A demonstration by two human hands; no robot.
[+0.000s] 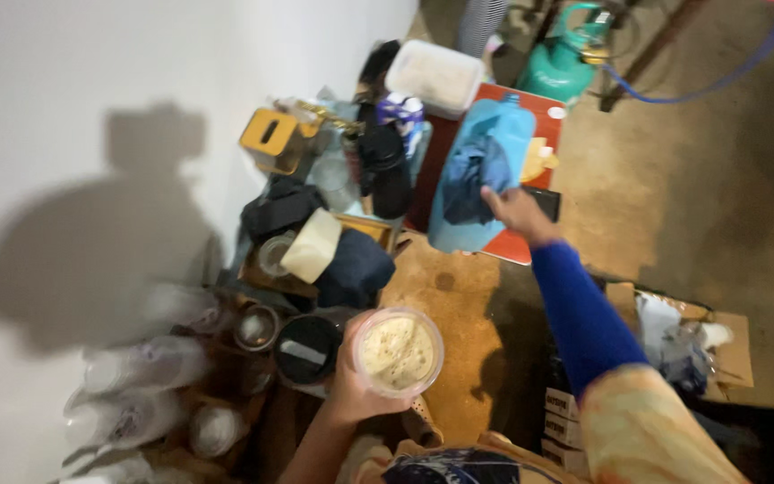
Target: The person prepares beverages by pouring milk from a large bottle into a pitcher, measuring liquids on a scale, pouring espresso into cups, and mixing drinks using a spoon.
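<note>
cluttered table [459, 296]: left hand [351, 390] holds cup [398, 351], right hand [514, 211] touches cloth [477, 175].

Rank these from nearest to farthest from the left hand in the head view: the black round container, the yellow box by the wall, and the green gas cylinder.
From the left hand, which holds the clear plastic cup:
1. Black round container, just beside the hand, toward the wall.
2. Yellow box, farther up, against the white wall.
3. Green gas cylinder, farthest, at the top of the view on the floor.

I note my right arm [580, 314] wears a tight royal-blue undersleeve beneath a loose orange-and-cream patterned short sleeve [647, 430]; left forearm [315, 448] is bare.
</note>
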